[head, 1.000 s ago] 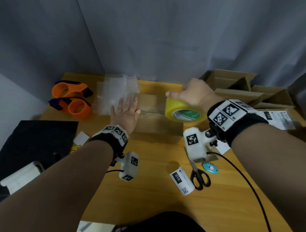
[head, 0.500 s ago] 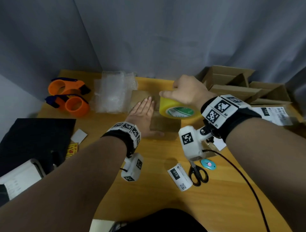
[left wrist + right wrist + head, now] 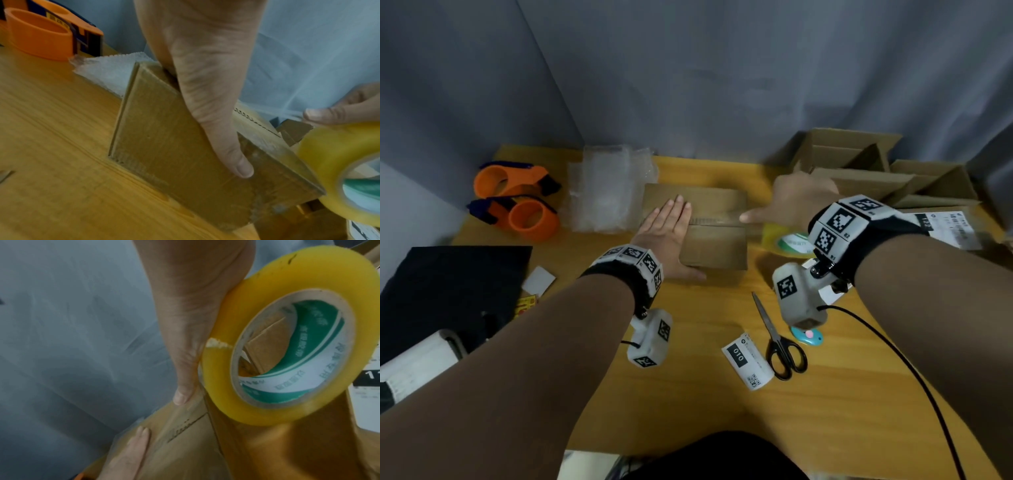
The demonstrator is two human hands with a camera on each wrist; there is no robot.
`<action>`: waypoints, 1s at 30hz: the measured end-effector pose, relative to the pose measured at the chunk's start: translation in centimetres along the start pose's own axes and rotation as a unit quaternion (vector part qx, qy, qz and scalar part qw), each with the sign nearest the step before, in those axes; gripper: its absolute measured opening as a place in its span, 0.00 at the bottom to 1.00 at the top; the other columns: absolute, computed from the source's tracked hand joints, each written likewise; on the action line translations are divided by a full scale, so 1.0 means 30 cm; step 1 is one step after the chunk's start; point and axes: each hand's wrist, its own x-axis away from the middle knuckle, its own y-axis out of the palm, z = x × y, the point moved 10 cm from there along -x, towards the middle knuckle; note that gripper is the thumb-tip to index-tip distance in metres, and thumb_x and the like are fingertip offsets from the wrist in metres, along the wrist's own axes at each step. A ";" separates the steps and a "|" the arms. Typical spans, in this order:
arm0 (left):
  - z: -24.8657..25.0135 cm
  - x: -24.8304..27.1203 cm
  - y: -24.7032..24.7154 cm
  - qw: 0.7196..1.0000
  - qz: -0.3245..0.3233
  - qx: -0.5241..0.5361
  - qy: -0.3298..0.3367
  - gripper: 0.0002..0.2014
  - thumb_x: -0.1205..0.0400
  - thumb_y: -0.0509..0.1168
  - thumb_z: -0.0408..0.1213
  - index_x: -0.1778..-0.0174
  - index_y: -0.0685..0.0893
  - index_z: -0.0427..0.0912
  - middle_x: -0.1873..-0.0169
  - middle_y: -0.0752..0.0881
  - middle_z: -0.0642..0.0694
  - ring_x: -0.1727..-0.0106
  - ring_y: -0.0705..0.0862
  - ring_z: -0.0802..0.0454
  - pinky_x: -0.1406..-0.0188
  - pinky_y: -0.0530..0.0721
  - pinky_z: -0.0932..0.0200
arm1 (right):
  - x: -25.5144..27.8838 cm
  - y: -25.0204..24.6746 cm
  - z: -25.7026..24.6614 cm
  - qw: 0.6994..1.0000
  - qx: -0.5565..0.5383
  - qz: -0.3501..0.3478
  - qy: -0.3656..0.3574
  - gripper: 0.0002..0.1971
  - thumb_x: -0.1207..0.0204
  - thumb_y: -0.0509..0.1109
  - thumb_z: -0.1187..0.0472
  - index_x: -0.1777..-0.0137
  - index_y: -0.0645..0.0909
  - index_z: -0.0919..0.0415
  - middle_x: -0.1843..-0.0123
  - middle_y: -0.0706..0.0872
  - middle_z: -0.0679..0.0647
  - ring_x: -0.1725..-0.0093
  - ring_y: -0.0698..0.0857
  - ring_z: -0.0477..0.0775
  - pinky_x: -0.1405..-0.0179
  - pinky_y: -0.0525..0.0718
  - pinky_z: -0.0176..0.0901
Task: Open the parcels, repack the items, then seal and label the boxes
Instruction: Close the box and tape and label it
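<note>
- Head view, from the left: two orange tape dispensers (image 3: 517, 202), a pile of bubble wrap (image 3: 606, 192), then the closed cardboard box (image 3: 709, 219) mid-table.
- The left hand (image 3: 667, 236) lies flat and open on the box's left end, pinning the tape strip (image 3: 717, 221) along the centre seam.
- The right hand (image 3: 796, 202) grasps the yellow tape roll (image 3: 792, 240) just off the box's right edge, thumb on the strip.
- Risk, as I judge it: if the flat hand eases, the roll's pull could drag the box or lift the tape; a slanted pull would miss the seam.
- Only the right wrist view shows the strip leaving the roll; only the head view shows the scissors (image 3: 779, 339) near the front edge for cutting.
</note>
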 end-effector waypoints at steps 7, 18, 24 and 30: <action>-0.003 -0.011 0.001 1.000 0.000 -0.011 -0.005 0.67 0.37 0.61 0.78 0.19 0.30 0.41 0.19 0.30 0.44 0.17 0.33 0.49 0.20 0.34 0.52 | -0.053 0.050 0.007 1.000 0.022 -0.021 0.005 0.38 0.34 0.60 0.22 0.59 0.77 0.62 0.63 0.82 0.56 0.62 0.83 0.56 0.61 0.82 0.47; 0.035 -0.011 0.006 0.997 -0.049 -0.055 -0.004 0.56 0.32 0.59 0.75 0.22 0.27 0.61 0.23 0.25 0.33 0.19 0.30 0.37 0.21 0.34 0.42 | -0.088 0.111 -0.022 0.993 0.086 -0.084 0.000 0.38 0.30 0.58 0.24 0.50 0.79 0.63 0.58 0.83 0.56 0.55 0.84 0.58 0.55 0.79 0.49; 0.177 -0.039 0.000 0.994 -0.049 -0.084 0.042 0.51 0.26 0.59 0.70 0.21 0.29 0.61 0.22 0.25 0.33 0.19 0.30 0.38 0.21 0.36 0.36 | -0.081 0.054 -0.053 0.977 0.189 -0.094 -0.001 0.32 0.29 0.64 0.29 0.47 0.78 0.60 0.57 0.80 0.54 0.53 0.82 0.57 0.55 0.76 0.50; 0.219 -0.119 -0.059 0.983 -0.042 -0.139 0.115 0.43 0.19 0.60 0.58 0.20 0.33 0.63 0.19 0.30 0.42 0.17 0.34 0.45 0.19 0.38 0.43 | -0.039 0.078 0.075 0.988 0.113 -0.089 0.062 0.34 0.27 0.62 0.29 0.42 0.78 0.62 0.54 0.81 0.56 0.51 0.84 0.58 0.54 0.79 0.50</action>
